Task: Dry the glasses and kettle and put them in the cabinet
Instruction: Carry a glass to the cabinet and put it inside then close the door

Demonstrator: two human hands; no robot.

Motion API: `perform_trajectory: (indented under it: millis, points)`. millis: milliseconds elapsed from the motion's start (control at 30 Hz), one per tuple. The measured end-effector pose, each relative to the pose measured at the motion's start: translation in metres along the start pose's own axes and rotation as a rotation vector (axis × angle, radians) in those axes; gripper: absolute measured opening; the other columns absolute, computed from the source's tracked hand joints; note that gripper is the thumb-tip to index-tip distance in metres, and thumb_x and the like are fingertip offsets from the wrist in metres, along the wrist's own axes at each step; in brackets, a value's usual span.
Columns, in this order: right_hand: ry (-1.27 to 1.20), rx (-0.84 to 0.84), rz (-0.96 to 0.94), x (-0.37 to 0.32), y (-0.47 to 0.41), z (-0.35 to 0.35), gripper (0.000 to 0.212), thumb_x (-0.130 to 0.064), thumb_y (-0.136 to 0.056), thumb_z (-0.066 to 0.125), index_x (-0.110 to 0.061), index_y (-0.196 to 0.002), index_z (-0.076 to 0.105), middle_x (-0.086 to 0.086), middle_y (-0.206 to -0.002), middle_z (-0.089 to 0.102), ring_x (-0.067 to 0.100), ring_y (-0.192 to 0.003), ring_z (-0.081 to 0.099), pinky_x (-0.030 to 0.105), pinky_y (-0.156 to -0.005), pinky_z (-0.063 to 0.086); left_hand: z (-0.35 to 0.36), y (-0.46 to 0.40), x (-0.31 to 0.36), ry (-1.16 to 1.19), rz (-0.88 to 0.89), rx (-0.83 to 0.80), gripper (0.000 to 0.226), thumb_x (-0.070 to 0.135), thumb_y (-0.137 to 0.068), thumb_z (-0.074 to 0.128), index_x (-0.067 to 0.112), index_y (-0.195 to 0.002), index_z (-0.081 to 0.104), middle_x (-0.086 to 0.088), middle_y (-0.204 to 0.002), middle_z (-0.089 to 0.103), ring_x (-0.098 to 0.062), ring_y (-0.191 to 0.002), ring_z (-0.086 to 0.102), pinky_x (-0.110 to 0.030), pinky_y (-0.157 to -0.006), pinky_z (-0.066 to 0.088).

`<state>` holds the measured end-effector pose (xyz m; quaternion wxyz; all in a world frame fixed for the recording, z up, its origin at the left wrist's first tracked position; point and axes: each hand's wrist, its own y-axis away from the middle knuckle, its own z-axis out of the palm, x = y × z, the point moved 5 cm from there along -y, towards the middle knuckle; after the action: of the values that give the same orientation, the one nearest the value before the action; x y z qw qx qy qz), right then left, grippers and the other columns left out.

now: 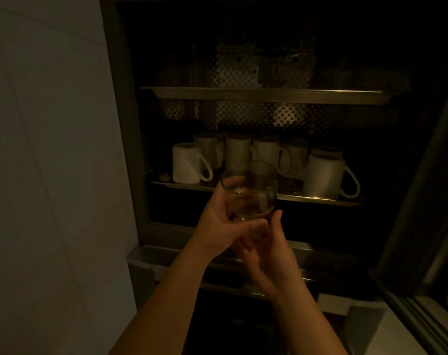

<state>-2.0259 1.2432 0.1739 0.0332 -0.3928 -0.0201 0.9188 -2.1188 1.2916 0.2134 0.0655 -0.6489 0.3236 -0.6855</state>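
Note:
A clear drinking glass [251, 190] is held up in front of the open, dim cabinet [130, 149], just before its lower shelf [320, 199]. My left hand [217, 221] wraps the glass from the left side. Under and to the right of its base sits my right hand [266, 249], fingers touching the bottom. The glass is tilted slightly, mouth toward the cabinet. No kettle is in view.
Several white mugs [322, 175] stand upside down in two rows on the lower shelf. An upper shelf [269, 94] with a perforated metal back looks bare. The cabinet door [422, 201] stands open at right. A pale wall [51, 149] fills the left.

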Motion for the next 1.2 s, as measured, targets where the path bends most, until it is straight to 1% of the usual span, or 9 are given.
perform_trajectory:
  millis: [133,300,500,633,700,767,900,1067,1200]
  points:
    - [-0.134,-0.025,-0.014,-0.005,-0.008,0.015,0.050,-0.050,-0.089,0.042,-0.015,-0.104,0.073,0.015,-0.117,0.067,0.026,-0.107,0.065,0.035,-0.084,0.055,-0.007,-0.013,0.003,0.019,0.042,-0.040,0.084,0.017,-0.064,0.084,0.021,-0.136,0.041,-0.007,-0.127,0.062,-0.025,-0.119,0.059,-0.050,-0.099,0.048]
    - [-0.051,0.090,-0.244,-0.022,-0.017,0.020,0.046,-0.037,-0.083,0.056,-0.012,-0.121,0.060,0.013,-0.119,0.065,0.024,-0.104,0.067,0.030,-0.078,0.057,-0.018,-0.020,0.009,-0.004,0.127,0.015,0.098,0.016,-0.070,0.084,0.020,-0.148,0.024,-0.004,-0.136,0.054,-0.018,-0.127,0.052,-0.045,-0.105,0.044]
    - [0.423,0.264,-0.750,-0.064,-0.017,0.028,0.069,-0.032,-0.071,0.073,-0.034,-0.133,0.043,-0.001,-0.130,0.053,0.012,-0.107,0.064,0.029,-0.083,0.056,-0.051,-0.011,0.033,-0.384,0.466,0.365,0.081,0.025,-0.075,0.079,0.008,-0.141,0.037,-0.005,-0.139,0.046,-0.015,-0.131,0.044,-0.027,-0.108,0.037]
    - [0.769,0.289,-0.967,-0.070,-0.027,0.035,0.071,-0.013,-0.074,0.078,-0.030,-0.134,0.045,-0.002,-0.132,0.047,0.009,-0.114,0.056,0.017,-0.081,0.052,-0.048,-0.021,0.042,-0.605,0.655,0.323,0.065,0.018,-0.083,0.073,0.010,-0.139,0.042,-0.007,-0.142,0.045,-0.017,-0.136,0.039,-0.033,-0.111,0.036]
    - [0.890,0.286,-1.031,-0.066,-0.034,0.039,0.074,-0.011,-0.073,0.079,-0.032,-0.135,0.044,-0.008,-0.133,0.041,0.010,-0.120,0.051,0.025,-0.087,0.054,-0.041,-0.027,0.038,-0.651,0.663,0.240,0.064,0.015,-0.085,0.071,0.014,-0.142,0.040,-0.002,-0.146,0.042,-0.016,-0.139,0.035,-0.041,-0.112,0.036]
    - [1.008,0.297,-1.086,-0.062,-0.039,0.044,0.075,-0.012,-0.073,0.079,-0.033,-0.135,0.043,-0.015,-0.132,0.039,0.009,-0.121,0.049,0.028,-0.090,0.054,-0.035,-0.033,0.030,-0.679,0.632,0.153,0.067,0.009,-0.085,0.069,0.016,-0.144,0.038,0.003,-0.150,0.037,-0.014,-0.143,0.029,-0.035,-0.116,0.030]
    - [1.090,0.306,-1.099,-0.059,-0.048,0.049,0.074,-0.003,-0.074,0.078,-0.023,-0.137,0.045,-0.005,-0.139,0.040,0.008,-0.124,0.046,0.007,-0.093,0.041,-0.037,-0.041,0.013,-0.680,0.543,0.092,0.075,0.001,-0.083,0.068,0.020,-0.147,0.034,0.006,-0.154,0.032,-0.012,-0.145,0.022,-0.022,-0.117,0.018]
    - [1.201,0.325,-1.091,-0.060,-0.062,0.051,0.069,-0.003,-0.074,0.077,-0.019,-0.136,0.049,-0.003,-0.143,0.042,-0.001,-0.128,0.037,0.001,-0.098,0.031,-0.040,-0.050,0.002,-0.596,0.473,0.089,0.076,0.003,-0.085,0.066,0.023,-0.149,0.029,0.008,-0.155,0.029,-0.009,-0.145,0.023,-0.031,-0.117,0.026]
    - [1.291,0.311,-1.074,-0.060,-0.073,0.051,0.066,-0.015,-0.076,0.076,-0.025,-0.136,0.050,-0.006,-0.146,0.041,0.004,-0.131,0.040,0.014,-0.100,0.039,-0.045,-0.054,-0.005,-0.557,0.429,0.108,0.074,0.006,-0.086,0.065,0.025,-0.148,0.029,0.008,-0.152,0.033,-0.009,-0.142,0.029,-0.038,-0.113,0.036]
